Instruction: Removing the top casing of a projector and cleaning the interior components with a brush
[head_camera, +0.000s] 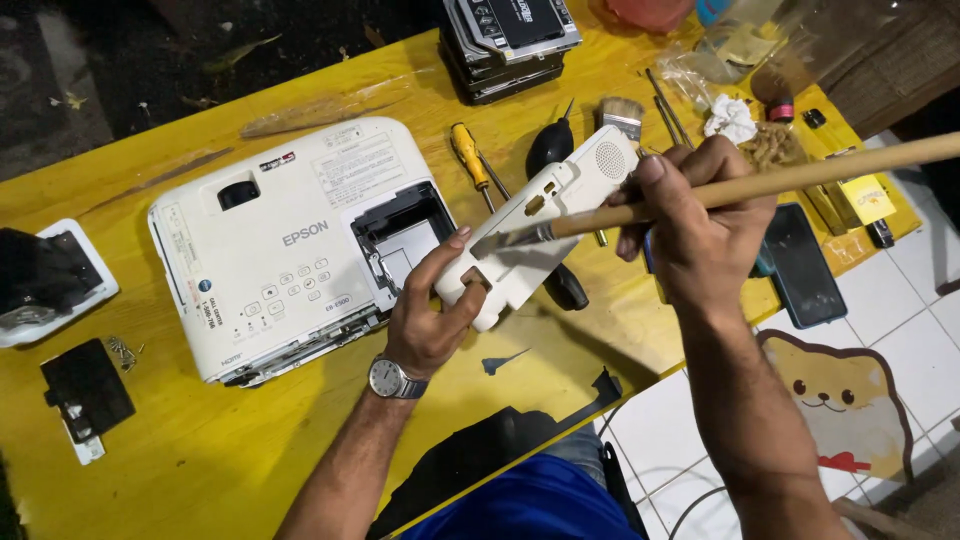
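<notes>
My left hand (432, 310) grips the near end of a white plastic cover panel (560, 210) and holds it tilted above the yellow table (220, 460). My right hand (690, 225) is closed on the wooden handle of a paintbrush (800, 178), whose bristle end rests on the panel's inner face. A white projector (290, 250) lies on the table just left of my left hand, with an open compartment at its right side. A watch sits on my left wrist.
Behind the panel lie a yellow-handled screwdriver (468, 152), a black air blower (550, 145) and a small flat brush (622, 112). Stacked drives (505, 40) stand at the back. A dark phone (803, 262) lies at the right edge. Black parts and loose screws (124, 352) sit at the left.
</notes>
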